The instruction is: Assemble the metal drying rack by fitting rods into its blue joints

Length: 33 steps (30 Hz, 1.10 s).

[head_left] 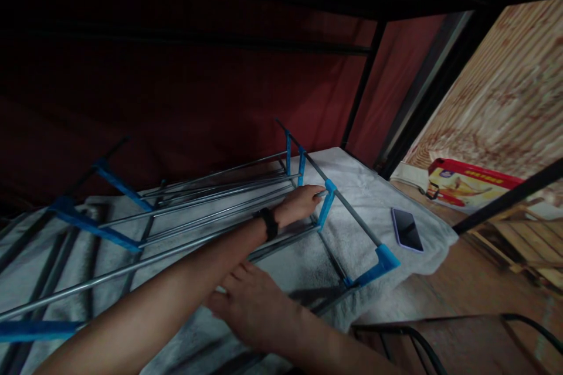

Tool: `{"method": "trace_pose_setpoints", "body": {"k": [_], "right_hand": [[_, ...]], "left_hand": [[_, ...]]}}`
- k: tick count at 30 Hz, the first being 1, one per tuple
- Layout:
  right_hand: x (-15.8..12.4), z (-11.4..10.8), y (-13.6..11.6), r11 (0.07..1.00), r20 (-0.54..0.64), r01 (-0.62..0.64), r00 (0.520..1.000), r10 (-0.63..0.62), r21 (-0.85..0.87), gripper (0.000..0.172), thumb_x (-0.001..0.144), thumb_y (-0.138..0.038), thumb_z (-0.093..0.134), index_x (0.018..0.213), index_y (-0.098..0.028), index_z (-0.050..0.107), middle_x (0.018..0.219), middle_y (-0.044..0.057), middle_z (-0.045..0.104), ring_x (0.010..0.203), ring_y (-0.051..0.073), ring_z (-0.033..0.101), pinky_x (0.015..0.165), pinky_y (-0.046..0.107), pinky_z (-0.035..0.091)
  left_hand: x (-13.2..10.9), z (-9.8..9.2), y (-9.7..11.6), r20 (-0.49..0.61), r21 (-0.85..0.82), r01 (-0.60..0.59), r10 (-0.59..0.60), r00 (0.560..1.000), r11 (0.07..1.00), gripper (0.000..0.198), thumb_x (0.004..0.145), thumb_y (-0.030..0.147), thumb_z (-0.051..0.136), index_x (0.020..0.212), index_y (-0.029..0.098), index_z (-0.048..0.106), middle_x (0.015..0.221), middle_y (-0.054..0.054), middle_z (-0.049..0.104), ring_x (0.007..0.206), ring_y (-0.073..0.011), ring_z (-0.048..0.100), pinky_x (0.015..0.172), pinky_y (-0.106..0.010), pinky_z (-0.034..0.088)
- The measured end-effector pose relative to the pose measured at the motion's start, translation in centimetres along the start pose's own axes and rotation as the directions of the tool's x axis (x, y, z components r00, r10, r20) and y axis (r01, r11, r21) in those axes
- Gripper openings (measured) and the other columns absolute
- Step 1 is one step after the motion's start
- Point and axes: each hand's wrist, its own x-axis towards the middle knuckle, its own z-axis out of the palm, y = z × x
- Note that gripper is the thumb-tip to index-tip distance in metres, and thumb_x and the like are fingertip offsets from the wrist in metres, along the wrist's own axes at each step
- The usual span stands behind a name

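one metal rack (197, 202) lies on one grey cloth (352, 179), three blue brackets (97, 231) at left; the right hand (251, 303) curls, whether gripping i cannot tell; the left hand (301, 204) clamps one rod (323, 194) by four more brackets; one phone (408, 231) lies further right.

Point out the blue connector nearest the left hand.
It's the third blue connector from the far end of the rail nearest the phone, at the left hand; the others sit farther away.

A phone (407, 229) is lying on the pale blanket (358, 179) at the right. A red-and-yellow box (475, 186) is resting farther right, beyond the blanket's edge.
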Motion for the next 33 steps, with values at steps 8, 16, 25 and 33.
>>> {"method": "trace_pose_setpoints", "body": {"k": [8, 16, 25, 33], "right_hand": [[-14.8, -17.5, 5.8, 0.578, -0.208, -0.363, 0.689, 0.695, 0.731, 0.019, 0.095, -0.042, 0.065, 0.100, -0.034, 0.082, 0.093, 0.010, 0.078, 0.091, 0.020, 0.075, 0.085, 0.031, 0.060], [-8.8, -12.5, 19.4, 0.101, 0.021, -0.263, 0.426, 0.904, 0.960, 0.035, 0.082, -0.055, 0.071, 0.088, -0.021, 0.074, 0.094, 0.007, 0.077, 0.103, 0.023, 0.071, 0.090, 0.035, 0.058], [-7.2, -9.6, 19.2, 0.069, 0.014, -0.135, 0.532, 0.847, 0.989, 0.024, 0.075, -0.039, 0.073, 0.090, -0.020, 0.073, 0.085, 0.002, 0.076, 0.100, 0.021, 0.071, 0.090, 0.030, 0.054], [-6.1, -9.2, 18.1, 0.027, 0.023, -0.087, 0.533, 0.846, 0.996, 0.021, 0.068, -0.038, 0.070, 0.081, -0.021, 0.068, 0.076, 0.002, 0.072, 0.097, 0.023, 0.072, 0.088, 0.033, 0.056]], "left_hand": [[-0.8, 0.4, 0.9, 0.007, 0.025, 0.009, -0.009, 1.000, 1.000, 0.032, 0.099, 0.021, 0.043, 0.116, 0.018, 0.070, 0.112, -0.007, 0.075, 0.098, -0.0188, 0.068, 0.085, -0.024, 0.050], [-0.6, 0.6, 0.9, -0.020, 0.020, 0.029, -0.028, 0.999, 0.999, 0.036, 0.099, 0.022, 0.045, 0.127, 0.020, 0.068, 0.128, -0.008, 0.072, 0.113, -0.0196, 0.066, 0.094, -0.027, 0.050], [-1.0, 0.4, 1.8, -0.053, 0.099, 0.089, -0.084, 0.995, 0.991, 0.031, 0.099, 0.022, 0.045, 0.114, 0.019, 0.072, 0.120, -0.009, 0.074, 0.108, -0.0226, 0.069, 0.089, -0.029, 0.052], [-1.6, 0.4, 1.6, -0.041, 0.152, 0.118, -0.113, 0.993, 0.981, 0.032, 0.100, 0.027, 0.043, 0.105, 0.019, 0.073, 0.115, -0.009, 0.075, 0.102, -0.0247, 0.070, 0.085, -0.031, 0.053]]}}
